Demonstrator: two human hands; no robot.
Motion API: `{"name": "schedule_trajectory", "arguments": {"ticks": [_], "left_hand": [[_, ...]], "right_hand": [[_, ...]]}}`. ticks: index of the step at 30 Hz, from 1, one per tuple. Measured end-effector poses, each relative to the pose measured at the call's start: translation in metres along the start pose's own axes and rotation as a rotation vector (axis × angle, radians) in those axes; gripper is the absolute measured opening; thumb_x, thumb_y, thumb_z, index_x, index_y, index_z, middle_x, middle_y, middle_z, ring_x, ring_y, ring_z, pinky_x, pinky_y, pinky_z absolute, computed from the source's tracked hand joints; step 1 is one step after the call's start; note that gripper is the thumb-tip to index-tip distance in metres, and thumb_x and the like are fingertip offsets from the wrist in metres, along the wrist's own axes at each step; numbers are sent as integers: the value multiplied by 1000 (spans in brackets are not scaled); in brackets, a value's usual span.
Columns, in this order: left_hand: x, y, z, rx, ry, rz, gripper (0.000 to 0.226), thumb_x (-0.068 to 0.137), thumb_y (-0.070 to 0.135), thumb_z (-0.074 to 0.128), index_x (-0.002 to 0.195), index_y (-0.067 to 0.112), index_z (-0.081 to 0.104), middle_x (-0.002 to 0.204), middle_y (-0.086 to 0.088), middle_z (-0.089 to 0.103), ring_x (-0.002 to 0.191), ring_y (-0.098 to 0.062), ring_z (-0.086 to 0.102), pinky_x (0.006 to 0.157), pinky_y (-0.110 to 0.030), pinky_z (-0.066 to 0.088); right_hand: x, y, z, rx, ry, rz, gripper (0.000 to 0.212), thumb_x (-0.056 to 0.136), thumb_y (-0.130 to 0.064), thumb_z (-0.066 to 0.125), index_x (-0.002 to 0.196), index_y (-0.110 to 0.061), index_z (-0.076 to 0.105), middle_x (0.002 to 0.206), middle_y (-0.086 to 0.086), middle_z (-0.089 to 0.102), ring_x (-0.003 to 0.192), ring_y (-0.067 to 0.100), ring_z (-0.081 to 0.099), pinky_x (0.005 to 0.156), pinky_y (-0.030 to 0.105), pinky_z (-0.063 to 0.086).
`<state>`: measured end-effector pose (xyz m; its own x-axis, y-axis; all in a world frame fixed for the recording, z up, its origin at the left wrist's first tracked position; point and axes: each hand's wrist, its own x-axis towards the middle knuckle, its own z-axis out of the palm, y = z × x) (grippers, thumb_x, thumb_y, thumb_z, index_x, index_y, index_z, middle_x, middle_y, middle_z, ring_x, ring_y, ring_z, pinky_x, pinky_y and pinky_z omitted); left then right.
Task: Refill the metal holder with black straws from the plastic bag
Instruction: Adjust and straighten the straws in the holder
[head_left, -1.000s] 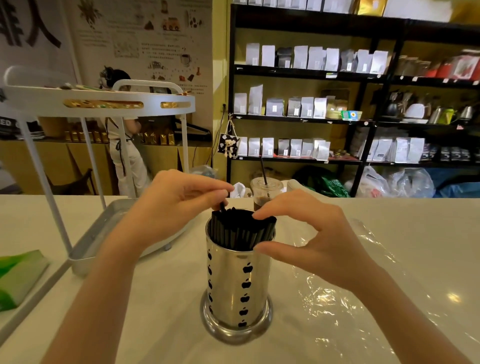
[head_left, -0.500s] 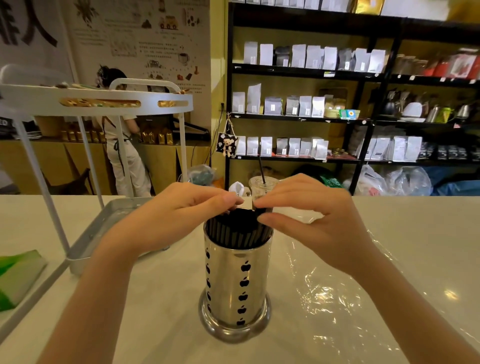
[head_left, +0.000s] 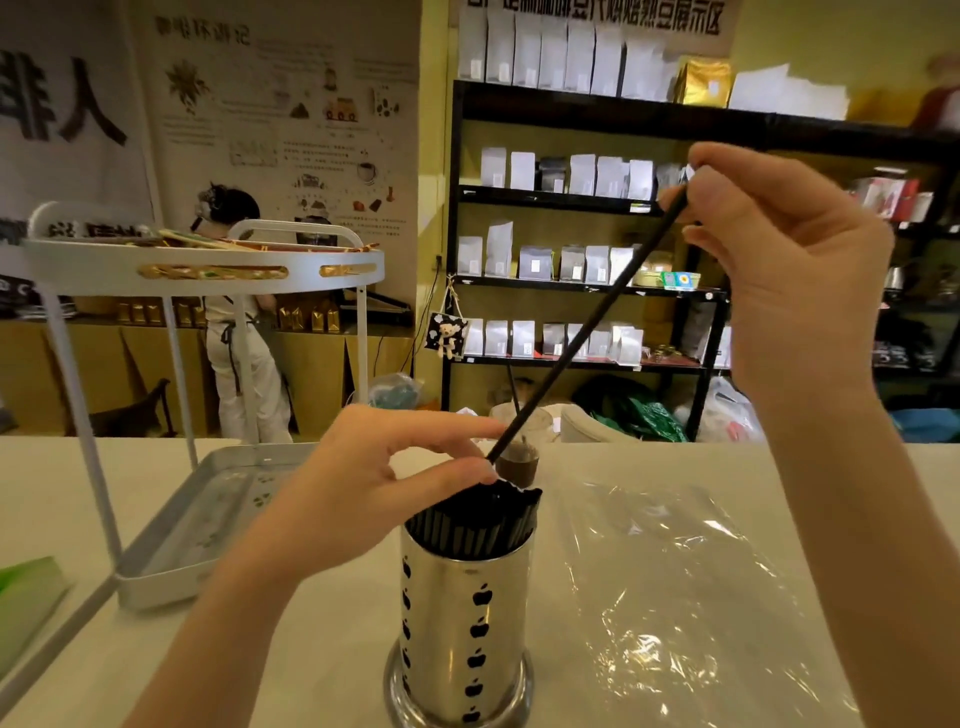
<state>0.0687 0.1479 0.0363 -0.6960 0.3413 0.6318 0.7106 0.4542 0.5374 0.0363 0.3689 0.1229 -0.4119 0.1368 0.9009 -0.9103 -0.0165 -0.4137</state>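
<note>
A shiny metal holder with black apple cut-outs stands on the white counter, packed with black straws. My right hand is raised high at the right, pinching the top end of one long black straw that slants down to the holder's rim. My left hand rests at the holder's left rim, thumb and forefinger around the lower tip of that straw. The clear plastic bag lies flat and crumpled on the counter to the right of the holder.
A white two-tier tray stand sits at the left. An iced drink cup with a straw stands just behind the holder. Dark shelves of pouches fill the background, and a person stands far left behind the counter.
My right hand has risen from the holder's rim up and to the right, drawing one straw out to a slant. The left hand stays at the rim. The camera has tilted upward.
</note>
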Motion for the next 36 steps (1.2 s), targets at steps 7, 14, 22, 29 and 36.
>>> {"name": "schedule_trajectory", "arguments": {"ticks": [7,14,22,29,36], "left_hand": [[-3,-2,-23,-81,362,-7,23,68,27,69,88,36,67,76,27,71,74,5,67,65,-5,48],[-7,-18,-37,-251,954,-76,23,74,38,61,94,29,64,86,13,70,85,-6,67,78,-18,54],[-1,-8,-26,-138,670,-71,18,73,18,65,88,27,65,73,31,70,79,4,67,73,-9,50],[4,-5,-7,-16,259,-110,17,65,32,63,80,29,68,85,20,71,75,-3,68,71,-11,52],[6,-14,1,-8,-73,-287,11,74,21,64,83,22,71,79,4,73,80,-5,68,76,-22,54]], "right_hand": [[-23,32,-5,82,155,278,10,83,-16,64,89,-22,70,76,-10,74,80,8,69,70,18,52],[-79,64,10,-212,-450,485,9,79,-10,67,82,-16,74,69,-9,74,69,0,67,67,10,51],[-93,67,20,-212,-632,536,40,86,-44,43,80,-20,74,69,-12,73,73,0,65,79,17,50],[-106,47,13,-310,-606,119,20,80,-33,59,96,-26,67,86,-14,70,86,10,64,74,29,53],[-114,45,7,-487,-707,-144,29,70,-31,76,94,-18,69,93,-3,71,90,10,62,81,38,51]]}}
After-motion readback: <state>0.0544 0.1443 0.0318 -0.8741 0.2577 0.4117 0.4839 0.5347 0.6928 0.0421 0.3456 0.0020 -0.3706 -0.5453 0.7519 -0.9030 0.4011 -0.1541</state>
